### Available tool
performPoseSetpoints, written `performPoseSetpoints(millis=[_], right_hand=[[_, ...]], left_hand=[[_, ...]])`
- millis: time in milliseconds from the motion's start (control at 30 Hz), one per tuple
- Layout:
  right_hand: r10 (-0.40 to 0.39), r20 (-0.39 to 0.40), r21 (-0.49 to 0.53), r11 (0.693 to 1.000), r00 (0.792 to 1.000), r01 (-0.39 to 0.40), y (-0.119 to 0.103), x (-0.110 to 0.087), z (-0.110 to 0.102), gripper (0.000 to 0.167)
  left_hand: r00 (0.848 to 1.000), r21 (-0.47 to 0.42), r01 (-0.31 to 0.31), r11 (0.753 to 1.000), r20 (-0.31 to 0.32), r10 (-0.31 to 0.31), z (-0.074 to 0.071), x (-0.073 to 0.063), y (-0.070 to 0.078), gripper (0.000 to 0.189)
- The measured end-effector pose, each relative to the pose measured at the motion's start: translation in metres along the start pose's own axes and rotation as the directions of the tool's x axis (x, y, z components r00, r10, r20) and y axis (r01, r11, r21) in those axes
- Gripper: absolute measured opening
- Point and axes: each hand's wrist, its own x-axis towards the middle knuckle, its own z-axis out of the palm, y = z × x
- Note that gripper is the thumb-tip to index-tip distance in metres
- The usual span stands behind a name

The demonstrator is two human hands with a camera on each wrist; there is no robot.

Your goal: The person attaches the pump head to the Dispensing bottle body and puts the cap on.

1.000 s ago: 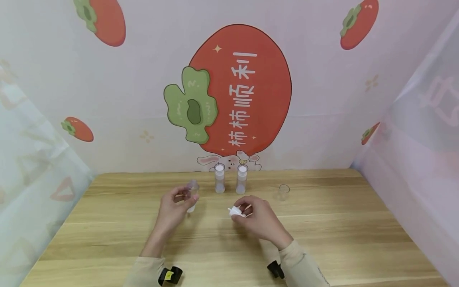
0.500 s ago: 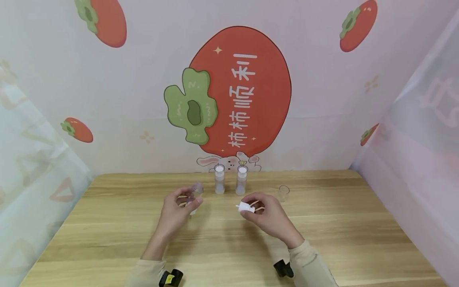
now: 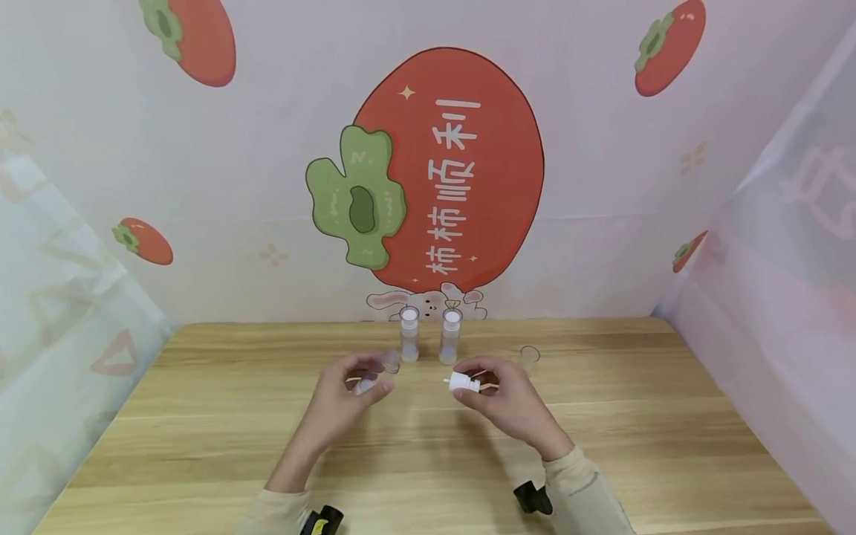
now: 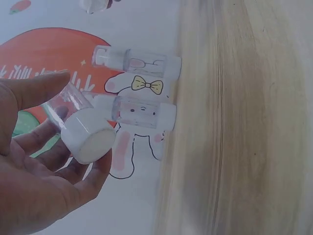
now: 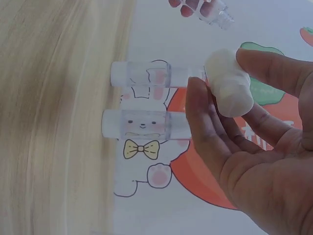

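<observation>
My left hand (image 3: 342, 401) grips a small clear bottle (image 3: 365, 384) with a white base (image 4: 93, 137). Tilted to the right, the bottle shows its bare clear neck in the right wrist view. Across from it, my right hand (image 3: 510, 401) pinches a white pump head (image 3: 463, 383) between thumb and fingers. The pump's thin tip points left toward the bottle, and a gap separates the two parts. Much of the bottle's body is covered by the left fingers.
Two capped clear bottles with white bases, a left one (image 3: 410, 338) and a right one (image 3: 451, 340), stand upright at the back of the wooden table (image 3: 602, 446). A clear cap (image 3: 530, 355) stands to their right. Behind rises a printed cloth (image 3: 254, 148).
My left hand has moved right with the bottle, which now leans more toward the pump head. The right hand has shifted slightly right and turned the pump head tip leftward.
</observation>
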Motion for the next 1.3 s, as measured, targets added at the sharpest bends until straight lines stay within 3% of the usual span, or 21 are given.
performPoseSetpoints(millis=[367, 700, 1300], right_hand=[[-0.037, -0.021, 0.13, 0.991, 0.999, 0.04, 0.002, 0.0, 0.001, 0.032], [-0.122, 0.005, 0.118, 0.986, 0.992, 0.121, 0.0, 0.0, 0.005, 0.032], [-0.164, 0.071, 0.082, 0.984, 0.984, 0.158, 0.001, -0.001, 0.01, 0.029]], left_hand=[[0.991, 0.148, -0.123, 0.981, 0.065, 0.114, 0.012, -0.004, 0.007, 0.033], [0.97, 0.223, -0.227, 0.948, 0.138, 0.2, 0.016, -0.006, 0.012, 0.034], [0.955, 0.237, -0.259, 0.936, 0.208, 0.212, 0.02, -0.009, 0.016, 0.032]])
